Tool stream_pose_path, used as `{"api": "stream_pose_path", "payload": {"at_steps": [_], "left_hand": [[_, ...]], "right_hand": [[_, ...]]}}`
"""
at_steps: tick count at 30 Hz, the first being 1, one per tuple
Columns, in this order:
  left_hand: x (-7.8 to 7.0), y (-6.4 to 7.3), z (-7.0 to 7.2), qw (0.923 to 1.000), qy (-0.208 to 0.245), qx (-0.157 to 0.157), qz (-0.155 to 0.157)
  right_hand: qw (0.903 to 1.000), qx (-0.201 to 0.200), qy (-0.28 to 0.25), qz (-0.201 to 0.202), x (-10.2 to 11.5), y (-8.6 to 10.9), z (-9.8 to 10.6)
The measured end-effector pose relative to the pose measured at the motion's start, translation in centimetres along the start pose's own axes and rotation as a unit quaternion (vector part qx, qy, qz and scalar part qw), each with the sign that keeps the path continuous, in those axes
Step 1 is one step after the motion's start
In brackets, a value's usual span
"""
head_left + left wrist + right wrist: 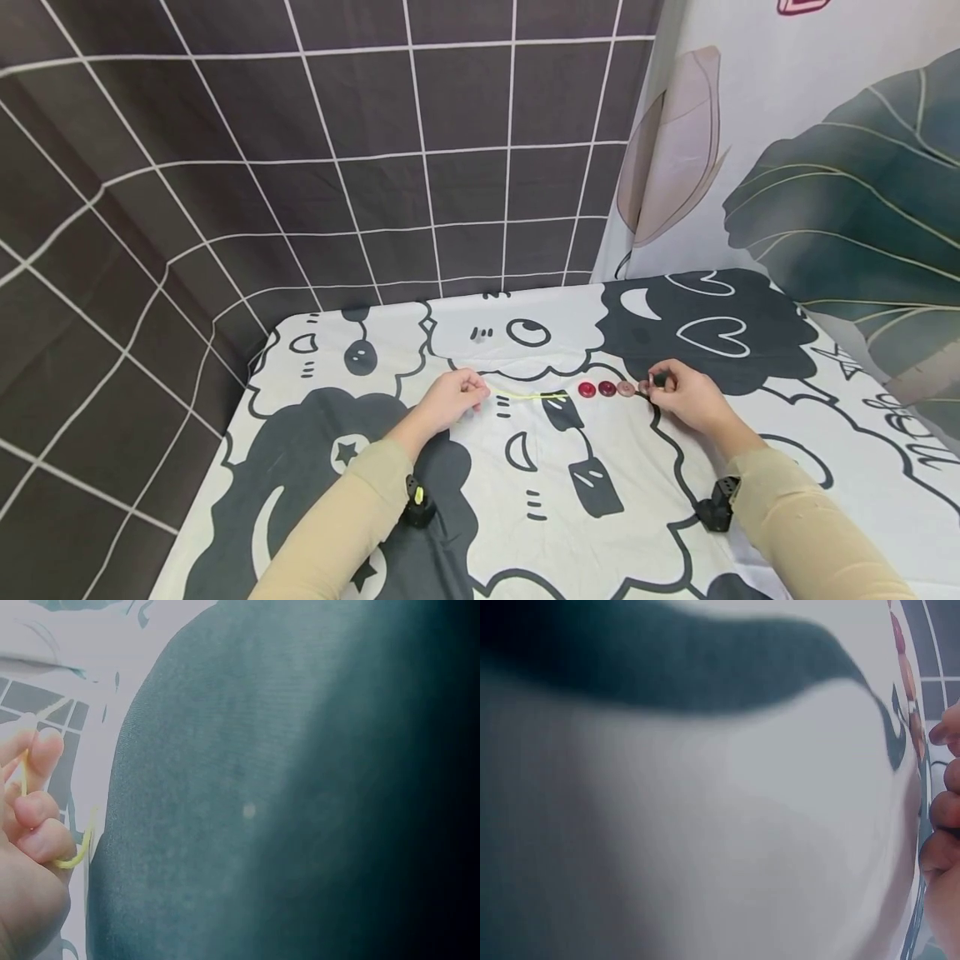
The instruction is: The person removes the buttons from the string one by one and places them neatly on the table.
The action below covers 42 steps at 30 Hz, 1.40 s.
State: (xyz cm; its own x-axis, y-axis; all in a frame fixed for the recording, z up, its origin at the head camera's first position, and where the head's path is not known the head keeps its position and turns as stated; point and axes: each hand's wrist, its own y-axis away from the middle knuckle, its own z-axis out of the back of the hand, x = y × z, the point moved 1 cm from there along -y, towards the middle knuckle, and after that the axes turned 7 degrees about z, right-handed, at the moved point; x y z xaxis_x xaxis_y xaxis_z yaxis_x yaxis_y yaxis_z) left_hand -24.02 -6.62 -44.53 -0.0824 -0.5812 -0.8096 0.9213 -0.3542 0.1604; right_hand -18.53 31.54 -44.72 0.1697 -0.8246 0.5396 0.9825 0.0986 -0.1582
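In the head view my left hand (459,392) pinches a thin yellow cord (536,396), which stretches rightward low over the cloth. The left wrist view shows the cord (79,859) running between curled fingers (37,810) and hanging out past them. A row of several round buttons lies right of the cord: a red button (587,389), a dark red button (607,388), a pink button (626,388) and a brownish button (642,387). At the right end of this row my right hand (686,395) pinches the brownish button, partly hidden by the fingertips.
A black-and-white cartoon cloth (555,550) covers the table, with slight wrinkles. Behind and to the left hangs a dark gridded curtain (360,108). A leaf-patterned curtain (832,192) stands at the right. Each wrist wears a small black camera (717,504).
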Motion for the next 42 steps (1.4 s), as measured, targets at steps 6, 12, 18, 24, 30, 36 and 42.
{"api": "stream_pose_path", "payload": {"at_steps": [6, 12, 18, 24, 30, 36, 42], "left_hand": [[-0.1, -0.2, 0.2, 1.0000, 0.001, -0.006, -0.006], [0.0, -0.3, 0.2, 1.0000, 0.002, -0.007, -0.005], [0.2, -0.2, 0.1, 1.0000, 0.003, -0.008, -0.003], [0.2, -0.1, 0.0, 0.9999, -0.001, -0.011, 0.002], [0.4, -0.2, -0.1, 0.9999, 0.002, -0.011, 0.001], [0.4, -0.2, -0.1, 0.9999, 0.004, -0.011, -0.001], [0.5, -0.1, 0.0, 0.9999, 0.006, -0.008, -0.004]], "right_hand": [[0.9999, -0.006, 0.009, 0.004, -0.6, 0.2, 0.5], [0.9999, -0.004, 0.017, 0.001, -0.9, 0.2, 0.7], [0.9996, -0.003, 0.026, -0.007, -0.9, 0.4, 0.7], [0.9994, 0.003, 0.028, -0.022, -0.8, 0.6, 0.7], [0.9992, 0.006, 0.029, -0.029, -1.1, 0.8, 0.6], [0.9990, 0.011, 0.028, -0.033, -1.1, 0.7, 0.6], [0.9989, 0.006, 0.032, -0.034, -1.4, 0.6, 0.7]]}}
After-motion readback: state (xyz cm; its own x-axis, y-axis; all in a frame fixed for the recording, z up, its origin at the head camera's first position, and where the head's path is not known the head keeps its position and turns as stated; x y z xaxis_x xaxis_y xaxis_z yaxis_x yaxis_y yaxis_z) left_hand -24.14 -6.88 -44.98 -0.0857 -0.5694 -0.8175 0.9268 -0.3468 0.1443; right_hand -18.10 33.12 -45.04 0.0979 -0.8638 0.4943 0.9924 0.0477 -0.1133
